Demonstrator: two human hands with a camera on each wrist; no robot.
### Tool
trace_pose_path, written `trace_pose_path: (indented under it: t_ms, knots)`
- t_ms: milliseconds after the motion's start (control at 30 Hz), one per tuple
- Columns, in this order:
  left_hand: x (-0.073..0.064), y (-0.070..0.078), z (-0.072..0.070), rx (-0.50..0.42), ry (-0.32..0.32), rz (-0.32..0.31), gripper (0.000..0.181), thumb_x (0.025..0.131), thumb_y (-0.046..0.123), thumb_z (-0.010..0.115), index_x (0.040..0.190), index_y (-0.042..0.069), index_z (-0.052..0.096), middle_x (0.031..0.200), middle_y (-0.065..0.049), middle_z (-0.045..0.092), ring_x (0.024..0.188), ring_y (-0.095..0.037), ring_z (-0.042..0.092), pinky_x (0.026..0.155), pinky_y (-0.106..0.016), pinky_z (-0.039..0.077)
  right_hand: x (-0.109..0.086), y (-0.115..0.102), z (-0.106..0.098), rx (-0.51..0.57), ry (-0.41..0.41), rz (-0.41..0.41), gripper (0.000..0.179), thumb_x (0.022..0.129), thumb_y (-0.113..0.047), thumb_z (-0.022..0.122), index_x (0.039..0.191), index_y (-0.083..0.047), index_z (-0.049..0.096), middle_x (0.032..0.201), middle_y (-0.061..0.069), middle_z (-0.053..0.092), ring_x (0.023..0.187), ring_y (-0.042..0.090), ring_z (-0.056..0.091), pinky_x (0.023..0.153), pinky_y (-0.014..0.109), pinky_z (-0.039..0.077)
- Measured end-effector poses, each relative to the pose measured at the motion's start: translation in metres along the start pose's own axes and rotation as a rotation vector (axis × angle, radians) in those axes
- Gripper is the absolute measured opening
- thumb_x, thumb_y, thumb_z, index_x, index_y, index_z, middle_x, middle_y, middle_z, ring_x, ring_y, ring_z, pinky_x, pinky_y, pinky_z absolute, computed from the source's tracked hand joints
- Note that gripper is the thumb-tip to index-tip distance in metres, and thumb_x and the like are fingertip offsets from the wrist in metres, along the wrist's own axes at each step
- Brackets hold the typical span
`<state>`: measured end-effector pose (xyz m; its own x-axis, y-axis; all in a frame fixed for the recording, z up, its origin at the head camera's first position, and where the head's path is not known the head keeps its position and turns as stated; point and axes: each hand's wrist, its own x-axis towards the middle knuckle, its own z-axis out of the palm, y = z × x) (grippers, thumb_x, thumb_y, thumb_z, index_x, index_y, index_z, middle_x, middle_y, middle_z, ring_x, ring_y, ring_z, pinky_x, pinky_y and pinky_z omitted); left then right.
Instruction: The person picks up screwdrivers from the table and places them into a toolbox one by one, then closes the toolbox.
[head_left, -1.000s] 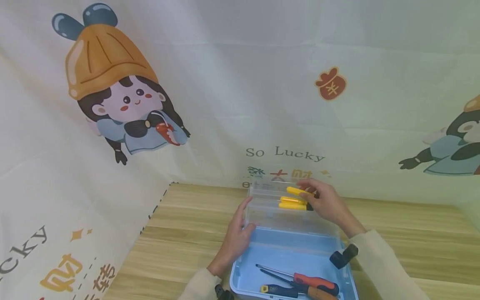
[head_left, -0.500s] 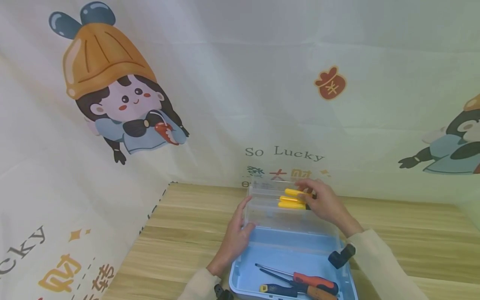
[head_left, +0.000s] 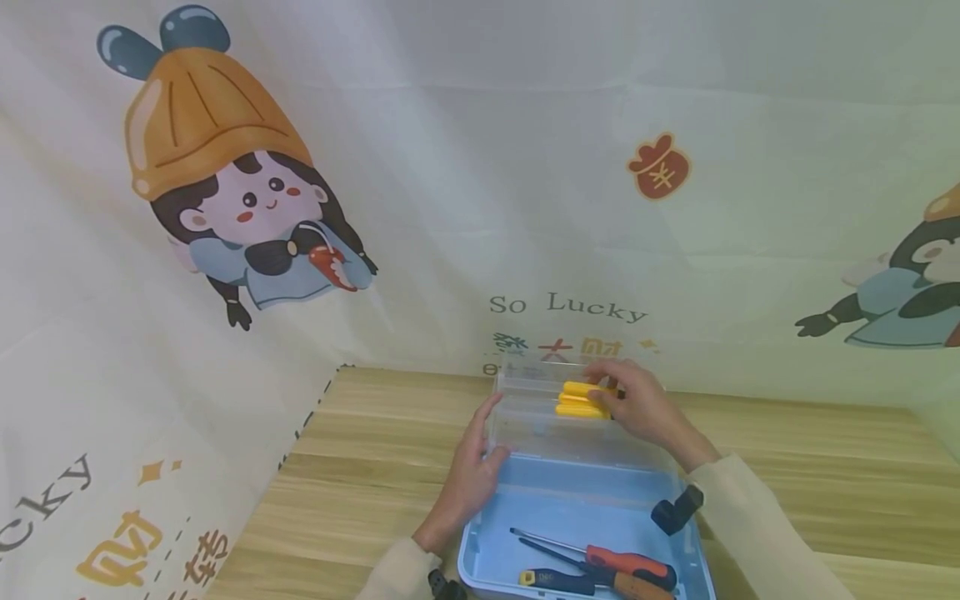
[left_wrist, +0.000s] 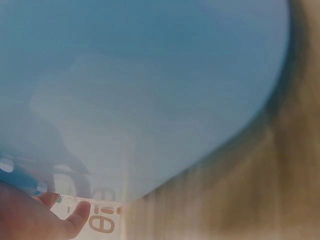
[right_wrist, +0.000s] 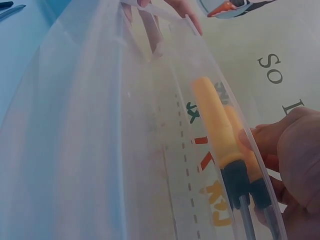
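A blue toolbox (head_left: 555, 492) lies with its clear plastic lid (head_left: 532, 435) tipped back. My left hand (head_left: 472, 467) holds the lid at its left edge, thumb in front; its fingertips (left_wrist: 80, 215) show low in the left wrist view. At the lid's right part, my right hand (head_left: 639, 406) pinches a yellow-handled screwdriver (head_left: 577, 388). Other yellow handles (head_left: 576, 411) lie side by side just below it in the lid. Through the clear plastic in the right wrist view, a yellow screwdriver (right_wrist: 217, 122) shows its black collar and metal shaft.
In the box rest a red-and-black screwdriver (head_left: 630, 562), a dark-handled screwdriver (head_left: 562, 581) and an orange-brown handle (head_left: 641, 587). A wood-patterned table (head_left: 360, 467) lies beneath. A printed cloth (head_left: 450, 167) with cartoon figures hangs behind and at the left.
My right hand has moved slightly left and down with the yellow screwdriver, bringing its handle close against the other yellow handles. The left hand and the box keep their places.
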<state>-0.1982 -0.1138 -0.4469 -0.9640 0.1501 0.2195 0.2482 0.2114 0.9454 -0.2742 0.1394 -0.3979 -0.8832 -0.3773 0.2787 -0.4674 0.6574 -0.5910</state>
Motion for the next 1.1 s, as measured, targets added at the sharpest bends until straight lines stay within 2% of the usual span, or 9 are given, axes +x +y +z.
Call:
trace_pose_path:
  t_ms: [67, 267, 367, 733, 1100]
  knots:
    - [0.002, -0.005, 0.001, 0.004, 0.002, -0.011, 0.066, 0.097, 0.001, 0.048, 0.157, 0.015, 0.024, 0.151, -0.020, 0.040, 0.125, -0.045, 0.053, 0.100, -0.058, 0.048, 0.001, 0.000, 0.000, -0.002, 0.001, -0.003, 0.034, 0.091, -0.007, 0.068, 0.124, -0.008, 0.064, 0.119, 0.009, 0.066, 0.094, 0.021, 0.057, 0.079, 0.035, 0.051]
    - [0.009, -0.031, 0.002, 0.021, 0.011, -0.007, 0.069, 0.098, 0.002, 0.049, 0.157, 0.024, 0.023, 0.151, -0.017, 0.042, 0.125, -0.041, 0.055, 0.099, -0.056, 0.049, 0.003, 0.000, 0.002, -0.013, 0.011, -0.015, 0.035, 0.090, -0.007, 0.069, 0.125, -0.008, 0.064, 0.112, 0.009, 0.068, 0.094, 0.021, 0.058, 0.080, 0.038, 0.053]
    - [0.010, -0.037, 0.002, 0.026, 0.009, -0.003, 0.069, 0.098, 0.004, 0.050, 0.157, 0.030, 0.024, 0.150, -0.013, 0.044, 0.125, -0.037, 0.056, 0.099, -0.054, 0.050, 0.003, 0.001, 0.003, -0.013, 0.019, -0.030, 0.036, 0.089, -0.004, 0.069, 0.125, -0.007, 0.064, 0.108, 0.008, 0.069, 0.094, 0.022, 0.059, 0.082, 0.040, 0.053]
    - [0.010, -0.037, 0.002, 0.022, 0.004, 0.000, 0.068, 0.098, 0.006, 0.049, 0.156, 0.033, 0.024, 0.151, -0.009, 0.043, 0.125, -0.034, 0.056, 0.097, -0.051, 0.052, 0.003, 0.002, 0.003, 0.013, -0.015, 0.012, 0.035, 0.091, -0.006, 0.068, 0.125, -0.010, 0.065, 0.106, 0.004, 0.068, 0.089, 0.019, 0.058, 0.071, 0.029, 0.052]
    - [0.009, -0.025, 0.002, 0.022, -0.001, -0.017, 0.068, 0.097, -0.001, 0.047, 0.158, 0.019, 0.022, 0.152, -0.019, 0.039, 0.127, -0.044, 0.052, 0.100, -0.058, 0.048, 0.001, 0.003, -0.001, 0.032, 0.032, 0.023, 0.031, 0.093, -0.006, 0.066, 0.123, -0.009, 0.066, 0.105, 0.005, 0.070, 0.093, 0.021, 0.059, 0.079, 0.035, 0.053]
